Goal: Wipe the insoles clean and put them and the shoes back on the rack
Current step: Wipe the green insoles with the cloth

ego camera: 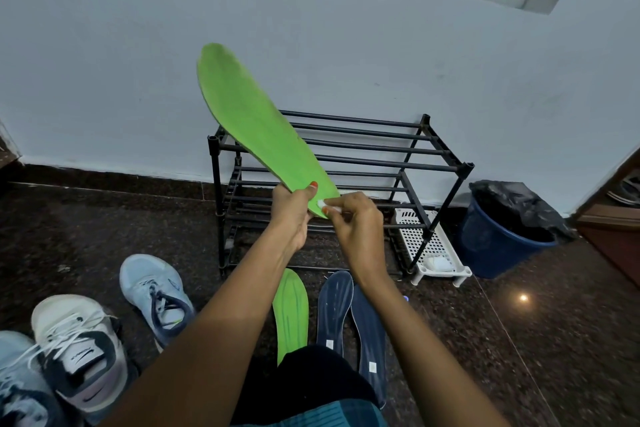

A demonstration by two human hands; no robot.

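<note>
The left hand grips the heel end of a green insole, thumb laid across its face and fingers curled behind. From that grip the insole slants up toward eleven o'clock, its toe end in front of the pale wall and its middle crossing the top rails of the black shoe rack. The right hand, just at three o'clock of the left, pinches a small white wipe in curled fingers and presses it against the insole's heel edge.

The rack stands against the wall, a little toward four o'clock of the view's centre. On the dark speckled floor in front of it, at six o'clock of the hands, lies a second green insole, partly covered by the person's knee. Touching side by side at its three o'clock lie two navy insoles.

At seven to eight o'clock in the view sit the shoes: a light blue sneaker nearest the rack, a white and navy sneaker beside it, and another blue sneaker cut off by the corner.

At the rack's four o'clock a white perforated tray stands on the floor, with a blue bin lined in black plastic just beyond at three o'clock.
</note>
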